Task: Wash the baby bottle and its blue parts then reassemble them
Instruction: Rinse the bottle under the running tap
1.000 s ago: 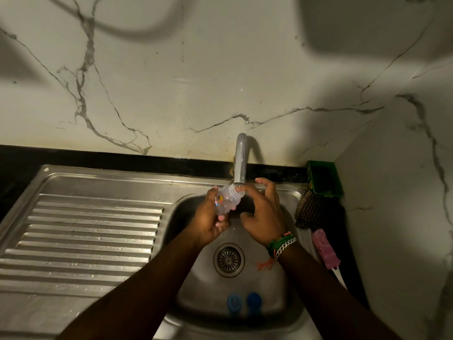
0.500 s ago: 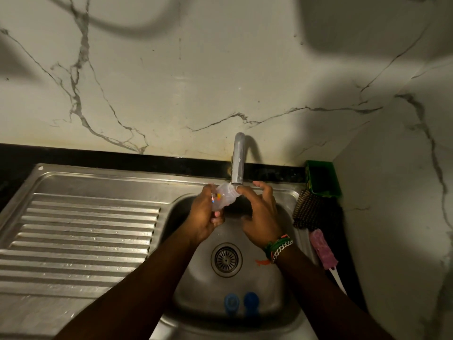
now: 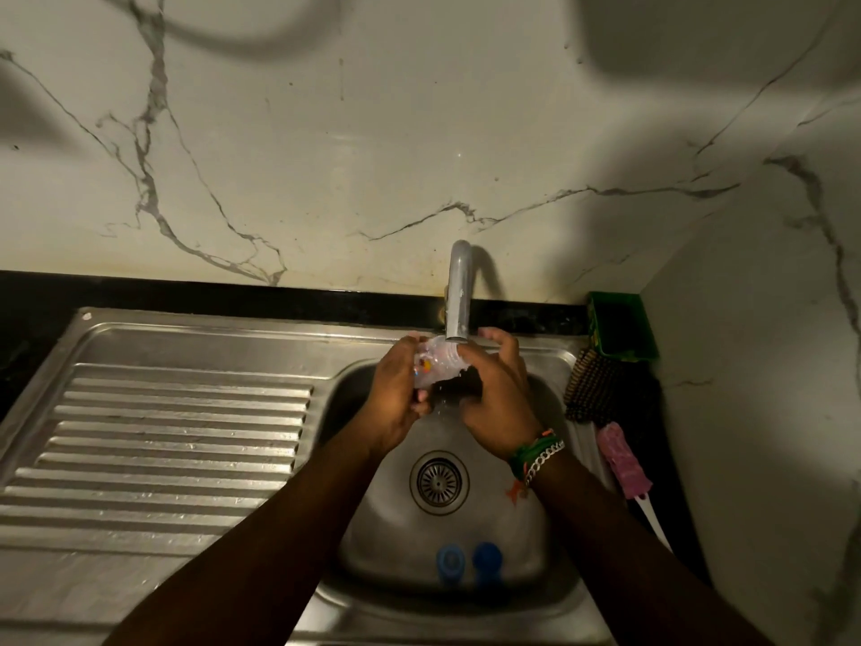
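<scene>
Nearest in the sink basin (image 3: 550,543): two blue parts (image 3: 468,562) lay side by side, on the near side of the drain (image 3: 439,482).
Left hand (image 3: 396,398): was curled around the clear baby bottle (image 3: 435,363), beyond the drain.
Right hand (image 3: 496,396): was closed around the bottle's other side, dark scrubber (image 3: 459,389) under its fingers.
Bottle: was tilted, mouth just under the tap (image 3: 459,296).
Right of the drain: pink brush (image 3: 622,461) lay on the rim.

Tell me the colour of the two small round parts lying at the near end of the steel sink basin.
Blue: lighter blue part, darker blue part. Head view.
</scene>
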The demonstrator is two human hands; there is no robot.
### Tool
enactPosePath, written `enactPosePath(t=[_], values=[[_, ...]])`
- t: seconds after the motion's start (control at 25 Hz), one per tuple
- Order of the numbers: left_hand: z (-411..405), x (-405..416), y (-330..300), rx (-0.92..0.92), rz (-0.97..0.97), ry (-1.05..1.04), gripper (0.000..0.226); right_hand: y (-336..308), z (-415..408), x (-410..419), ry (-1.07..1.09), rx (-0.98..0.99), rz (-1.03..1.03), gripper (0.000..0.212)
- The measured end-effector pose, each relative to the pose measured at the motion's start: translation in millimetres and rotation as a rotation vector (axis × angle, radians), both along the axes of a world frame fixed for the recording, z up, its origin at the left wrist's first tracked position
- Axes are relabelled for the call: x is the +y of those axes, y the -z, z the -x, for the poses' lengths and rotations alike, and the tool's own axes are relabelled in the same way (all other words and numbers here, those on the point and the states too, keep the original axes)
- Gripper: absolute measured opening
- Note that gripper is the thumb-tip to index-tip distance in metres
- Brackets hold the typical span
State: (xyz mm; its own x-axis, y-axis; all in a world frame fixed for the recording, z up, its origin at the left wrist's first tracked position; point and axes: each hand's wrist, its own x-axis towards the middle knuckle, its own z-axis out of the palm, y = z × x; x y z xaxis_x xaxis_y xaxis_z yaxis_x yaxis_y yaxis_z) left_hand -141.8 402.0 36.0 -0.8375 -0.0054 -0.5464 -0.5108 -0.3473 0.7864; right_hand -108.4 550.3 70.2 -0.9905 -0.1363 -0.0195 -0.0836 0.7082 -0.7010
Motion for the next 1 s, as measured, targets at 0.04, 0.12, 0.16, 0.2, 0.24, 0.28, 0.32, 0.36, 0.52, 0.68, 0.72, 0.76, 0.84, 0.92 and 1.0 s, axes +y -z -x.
enactPosePath(t=[0.04,0.12,0.16,0.2,0.24,0.28,0.32,0.36,0.52,0.68,0.72,0.76,0.84,0.92,1.0], values=[[-1.3,0.9,-1.1,0.008,-0.022,-0.011,0.035,-1.9,0.3,0.1,0.0,-0.002,-0.104,0.069],[-1.7,1.4,1.4,0.056,-0.055,-0.026,0.031,-2.2,0.1,-2.7,-0.044,-0.052,-0.056,0.059],[-2.9,2.1,3.4,0.095,-0.066,-0.024,0.029,-2.2,0.5,-5.6,-0.041,-0.1,0.112,0.054],[-4.9,3.0,5.4,0.137,-0.08,-0.02,0.026,-6.4,1.1,-8.1,-0.001,-0.17,0.293,0.048],[-6.6,3.1,6.2,0.178,-0.102,-0.014,0.022,-11.4,3.1,-9.2,0.047,-0.277,0.468,0.045],[-8.1,2.5,5.2,0.219,-0.133,-0.007,0.02,-14.3,6.1,-8.9,0.113,-0.432,0.622,0.046],[-8.2,1.8,3.1,0.249,-0.161,0.002,0.024,-15.5,8.9,-7.3,0.184,-0.604,0.777,0.048],[-7.5,0.2,1.5,0.263,-0.185,0.012,0.032,-13.1,9.9,-5.0,0.214,-0.709,0.824,0.05],[-7.6,-3.0,1.0,0.082,-0.247,0.023,0.042,-0.2,9.8,-4.9,0.01,-0.294,0.287,0.054],[-11.5,2.4,12.0,0.046,-0.24,-0.031,0.063,-5.8,11.3,-9.9,-0.107,-0.325,0.218,0.06],[-11.7,1.7,14.6,0.067,-0.269,-0.064,0.063,-6.7,11.3,-10.3,-0.075,-0.415,0.317,0.064],[-11.1,0.3,18.5,0.075,-0.314,-0.08,0.065,-6.9,11.2,-11.6,-0.034,-0.512,0.388,0.067],[-12.6,-1.8,20.3,0.051,-0.395,-0.069,0.078,-6.5,12.1,-14.3,-0.019,-0.546,0.394,0.071],[-13.0,-0.6,15.5,-0.033,-0.428,-0.094,0.072,-5.2,13.1,-20.5,-0.051,-0.452,0.361,0.069],[-12.3,4.8,11.8,-0.125,-0.464,-0.131,0.06,-3.2,12.1,-24.2,-0.036,-0.364,0.327,0.066]])
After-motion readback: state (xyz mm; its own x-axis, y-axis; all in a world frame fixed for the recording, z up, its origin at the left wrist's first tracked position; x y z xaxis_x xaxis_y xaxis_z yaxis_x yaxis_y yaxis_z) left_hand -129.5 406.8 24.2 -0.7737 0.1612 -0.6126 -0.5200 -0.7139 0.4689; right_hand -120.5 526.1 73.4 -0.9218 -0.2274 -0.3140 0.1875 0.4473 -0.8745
